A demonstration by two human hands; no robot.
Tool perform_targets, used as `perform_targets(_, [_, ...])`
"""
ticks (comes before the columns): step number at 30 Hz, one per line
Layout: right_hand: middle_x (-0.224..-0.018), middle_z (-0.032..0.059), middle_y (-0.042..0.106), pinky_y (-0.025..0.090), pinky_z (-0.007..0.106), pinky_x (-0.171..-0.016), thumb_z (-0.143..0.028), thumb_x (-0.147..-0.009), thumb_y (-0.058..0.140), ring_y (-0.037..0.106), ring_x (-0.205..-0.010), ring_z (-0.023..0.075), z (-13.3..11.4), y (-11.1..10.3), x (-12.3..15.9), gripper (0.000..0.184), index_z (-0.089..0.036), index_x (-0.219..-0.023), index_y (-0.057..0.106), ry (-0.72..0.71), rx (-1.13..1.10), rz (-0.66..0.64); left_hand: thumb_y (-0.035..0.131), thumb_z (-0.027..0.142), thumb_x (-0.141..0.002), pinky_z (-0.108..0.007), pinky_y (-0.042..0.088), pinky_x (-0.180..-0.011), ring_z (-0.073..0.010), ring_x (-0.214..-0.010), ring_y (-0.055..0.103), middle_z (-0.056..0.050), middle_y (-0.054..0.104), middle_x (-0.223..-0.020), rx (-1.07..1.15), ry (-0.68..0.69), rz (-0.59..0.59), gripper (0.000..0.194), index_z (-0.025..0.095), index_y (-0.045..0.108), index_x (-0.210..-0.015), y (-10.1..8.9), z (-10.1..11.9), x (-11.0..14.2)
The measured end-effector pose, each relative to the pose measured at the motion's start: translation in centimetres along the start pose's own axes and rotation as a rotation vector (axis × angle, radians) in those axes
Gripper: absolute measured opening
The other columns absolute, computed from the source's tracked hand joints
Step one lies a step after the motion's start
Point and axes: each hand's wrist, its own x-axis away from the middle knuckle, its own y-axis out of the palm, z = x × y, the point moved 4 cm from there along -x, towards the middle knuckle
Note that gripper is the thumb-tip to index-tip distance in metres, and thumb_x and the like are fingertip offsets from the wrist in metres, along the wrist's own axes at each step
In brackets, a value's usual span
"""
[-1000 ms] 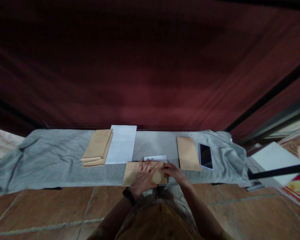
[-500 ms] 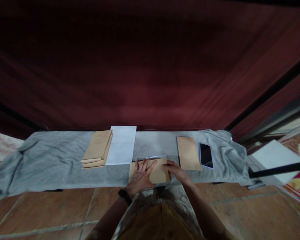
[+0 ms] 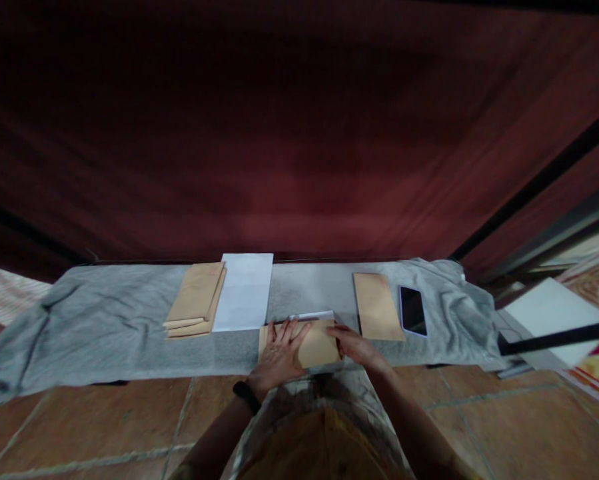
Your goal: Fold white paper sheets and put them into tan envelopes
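A brown paper envelope (image 3: 315,347) lies crosswise at the near edge of the cloth, close to my body. My left hand (image 3: 280,353) is spread flat over its left half, with a dark band on the wrist. At the envelope's right end, my right hand (image 3: 348,343) has its fingers closed round the edge; the thumb side is partly hidden. Just beyond the envelope, a white paper strip (image 3: 312,315) shows, its near part covered.
Left of the hands are stacked brown envelopes (image 3: 194,293) beside white paper sheets (image 3: 244,290). On the right lie a single brown envelope (image 3: 378,307) and a phone (image 3: 413,311). Grey cloth (image 3: 114,320) covers the narrow surface; a dark red panel (image 3: 289,167) rises behind it.
The envelope under my hands has shifted slightly right, and a plain face shows where red print was visible before. My left hand has moved a little left across it.
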Motion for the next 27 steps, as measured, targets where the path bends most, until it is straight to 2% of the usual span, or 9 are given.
perform_targets(5, [-0.101,0.0087,0.076,0.053,0.036,-0.082,-0.058,-0.06,0.085,0.069,-0.097,0.0271,0.4,1.3,0.0,0.053,-0.02,-0.095,0.074,-0.018,-0.034,-0.073,0.074,0.061,-0.073,-0.065,0.004,-0.12,-0.0405,-0.146,0.034,-0.017,0.036,-0.161,-0.001,0.034,0.039,0.108,0.03,0.02,-0.161,0.3,0.3,0.2])
perform_targets(11, [-0.104,0.0097,0.075,0.053,0.034,-0.078,-0.067,-0.072,0.075,0.069,-0.095,0.0252,0.3,0.8,0.3,0.058,-0.019,-0.106,0.073,-0.018,-0.053,-0.101,0.076,0.063,-0.069,-0.064,0.009,-0.12,-0.0397,-0.146,0.033,-0.017,0.038,-0.159,0.032,0.005,0.004,0.113,0.028,0.021,-0.161,0.3,-0.8,0.8])
perform_targets(15, [-0.111,0.009,0.073,0.054,0.032,-0.079,-0.069,-0.074,0.072,0.067,-0.101,0.0241,-0.6,0.5,0.5,0.057,-0.021,-0.104,0.072,-0.161,0.078,-0.065,0.077,0.052,-0.071,-0.057,0.017,-0.119,-0.0355,-0.14,0.041,-0.015,0.048,-0.15,0.023,0.011,0.063,0.107,0.028,0.023,-0.161,-0.4,-1.2,1.3])
perform_targets(18, [-0.103,0.0089,0.074,0.055,0.032,-0.074,-0.071,-0.08,0.063,0.069,-0.096,0.0245,-0.7,0.5,0.5,0.059,-0.019,-0.107,0.072,-0.202,0.213,-0.019,0.077,0.048,-0.071,-0.052,0.024,-0.116,-0.0345,-0.136,0.045,-0.014,0.053,-0.146,0.019,-0.011,0.096,0.107,0.028,0.023,-0.161,-0.6,-1.3,1.5])
perform_targets(21, [-0.091,0.0069,0.074,0.054,0.03,-0.065,-0.07,-0.085,0.055,0.07,-0.085,0.0231,-0.7,-0.1,0.2,0.059,-0.018,-0.105,0.072,-0.212,0.322,0.065,0.076,0.048,-0.071,-0.05,0.029,-0.113,-0.0354,-0.133,0.047,-0.014,0.053,-0.146,0.017,-0.035,0.114,0.106,0.028,0.024,-0.161,-0.7,-1.6,1.8])
perform_targets(23, [-0.086,0.0051,0.073,0.053,0.028,-0.062,-0.066,-0.088,0.051,0.069,-0.08,0.0216,-1.1,-1.1,-0.1,0.053,-0.018,-0.1,0.071,-0.233,0.41,0.171,0.075,0.048,-0.072,-0.048,0.031,-0.111,-0.0354,-0.131,0.048,-0.014,0.053,-0.146,0.011,-0.045,0.13,0.104,0.027,0.025,-0.16,-0.8,-1.9,2.2])
perform_targets(25, [-0.086,0.0048,0.071,0.053,0.03,-0.067,-0.057,-0.09,0.051,0.068,-0.081,0.0214,-1.6,-2.2,-0.4,0.042,-0.019,-0.096,0.069,-0.264,0.516,0.308,0.075,0.048,-0.073,-0.047,0.033,-0.108,-0.0353,-0.128,0.051,-0.014,0.054,-0.145,-0.002,-0.074,0.157,0.103,0.027,0.025,-0.16,-0.8,-2.6,2.8])
perform_targets(27, [-0.093,0.0069,0.071,0.053,0.033,-0.079,-0.044,-0.088,0.057,0.067,-0.091,0.0237,-2.0,-3.1,-0.7,0.029,-0.019,-0.097,0.067,-0.292,0.626,0.441,0.075,0.048,-0.073,-0.046,0.034,-0.106,-0.035,-0.125,0.052,-0.015,0.055,-0.142,-0.021,-0.124,0.189,0.104,0.026,0.023,-0.161,-0.8,-3.5,3.7])
